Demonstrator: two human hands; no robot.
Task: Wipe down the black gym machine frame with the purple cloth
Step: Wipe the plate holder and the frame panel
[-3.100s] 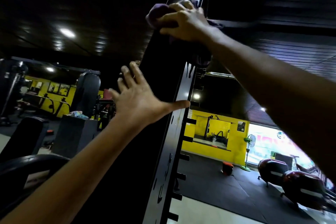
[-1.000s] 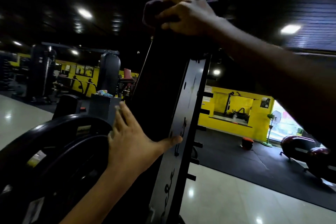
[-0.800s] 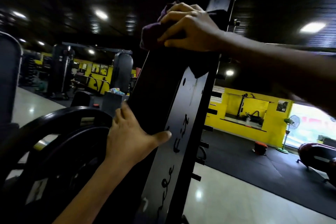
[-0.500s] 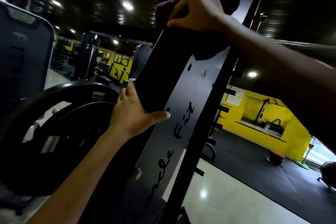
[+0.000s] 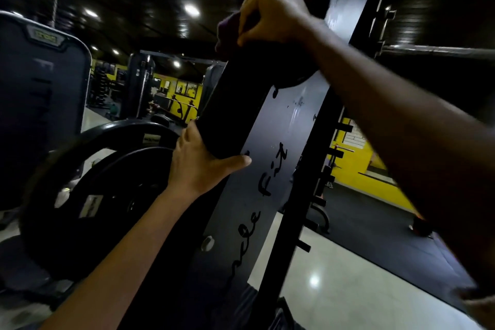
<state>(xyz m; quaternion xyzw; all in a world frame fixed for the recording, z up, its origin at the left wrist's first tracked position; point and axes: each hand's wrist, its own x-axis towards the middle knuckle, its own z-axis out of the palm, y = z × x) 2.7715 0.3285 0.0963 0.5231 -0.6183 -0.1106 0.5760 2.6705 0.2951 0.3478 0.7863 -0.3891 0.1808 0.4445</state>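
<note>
The black gym machine frame (image 5: 284, 131) is a tall slanted upright with black script lettering on its flat face. My right hand (image 5: 273, 13) grips the bunched purple cloth (image 5: 227, 29) and presses it against the upright high up; part of the cloth hangs dark below my wrist. My left hand (image 5: 198, 166) holds the upright's left edge lower down, the thumb lying across the face and the fingers hidden round the back.
Large black weight plates (image 5: 107, 195) hang just left of the upright. A row of black pegs (image 5: 337, 153) sticks out on its right side. A steel bar (image 5: 439, 49) crosses at the upper right. Pale glossy floor (image 5: 334, 289) and black mats lie below right.
My right hand has wiped the cloth down the upright from near its top bolts. My left hand has slid lower and wrapped round the edge. The view has dropped and swung left.
</note>
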